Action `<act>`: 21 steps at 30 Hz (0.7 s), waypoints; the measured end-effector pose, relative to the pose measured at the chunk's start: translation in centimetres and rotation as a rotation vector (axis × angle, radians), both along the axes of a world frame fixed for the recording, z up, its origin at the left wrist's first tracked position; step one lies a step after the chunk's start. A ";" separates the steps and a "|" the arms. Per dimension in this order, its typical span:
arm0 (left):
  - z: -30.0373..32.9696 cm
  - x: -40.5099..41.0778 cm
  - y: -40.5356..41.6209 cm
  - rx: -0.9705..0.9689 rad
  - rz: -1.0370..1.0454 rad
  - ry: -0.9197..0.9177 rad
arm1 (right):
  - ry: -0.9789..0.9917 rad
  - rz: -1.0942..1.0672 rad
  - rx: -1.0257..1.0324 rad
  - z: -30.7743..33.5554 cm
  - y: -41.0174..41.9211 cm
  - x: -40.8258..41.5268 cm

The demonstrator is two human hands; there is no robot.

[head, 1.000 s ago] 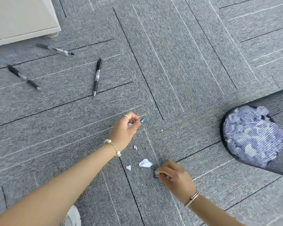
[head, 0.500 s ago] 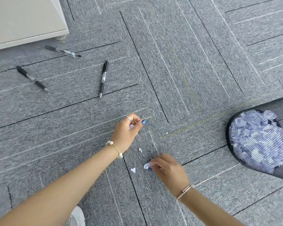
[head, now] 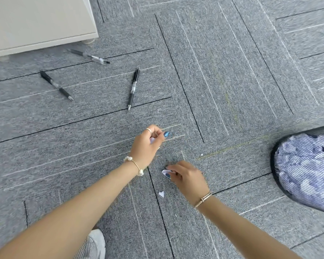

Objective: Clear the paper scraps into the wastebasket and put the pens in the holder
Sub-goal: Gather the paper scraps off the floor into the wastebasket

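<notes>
My left hand point(head: 146, 144) hovers low over the grey carpet, fingers pinched on small white paper scraps. My right hand point(head: 187, 176) sits just below and to the right of it, fingertips closed on a larger white paper scrap point(head: 165, 172). One small white scrap point(head: 161, 194) lies loose on the carpet below my right hand, and a tiny fleck point(head: 201, 154) lies to the right. Three black pens lie further away at upper left: one point(head: 133, 88), one point(head: 56, 85), one point(head: 89, 56). A black mesh wastebasket point(head: 275, 176) full of scraps lies at the right edge. No pen holder is in view.
A pale cabinet point(head: 39, 21) on short feet stands at the top left, close to the pens. A white shoe point(head: 95, 243) shows at the bottom under my left forearm. Grey carpet tiles cover the floor.
My right hand moved left and closed on the larger scrap, lifting it off the carpet. The tiny scrap between my hands is no longer visible. My left hand stayed pinched.
</notes>
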State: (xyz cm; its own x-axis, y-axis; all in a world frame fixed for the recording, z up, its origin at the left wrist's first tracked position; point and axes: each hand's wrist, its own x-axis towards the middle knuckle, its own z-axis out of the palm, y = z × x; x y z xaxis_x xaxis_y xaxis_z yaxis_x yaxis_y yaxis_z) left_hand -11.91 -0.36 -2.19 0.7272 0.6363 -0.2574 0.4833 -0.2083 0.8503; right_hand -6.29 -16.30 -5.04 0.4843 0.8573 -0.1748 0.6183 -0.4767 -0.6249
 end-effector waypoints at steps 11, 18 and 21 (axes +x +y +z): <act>-0.2 -0.6 0.6 0.061 0.010 0.038 | 0.202 0.114 -0.027 0.7 -1.3 -0.8; -0.4 -0.3 0.5 0.053 0.002 0.038 | 0.174 0.231 -0.110 0.3 -1.6 -2.7; -0.3 -0.1 0.5 0.032 0.013 0.025 | 0.086 0.253 -0.059 0.0 -1.7 -3.1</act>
State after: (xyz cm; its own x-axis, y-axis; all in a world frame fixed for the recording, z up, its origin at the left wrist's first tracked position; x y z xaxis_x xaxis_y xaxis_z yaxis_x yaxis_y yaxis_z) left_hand -12.04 0.10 -2.46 0.7124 0.6537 -0.2553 0.5075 -0.2286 0.8308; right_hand -9.43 -18.01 -5.06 0.2374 0.9362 -0.2591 0.6678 -0.3510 -0.6564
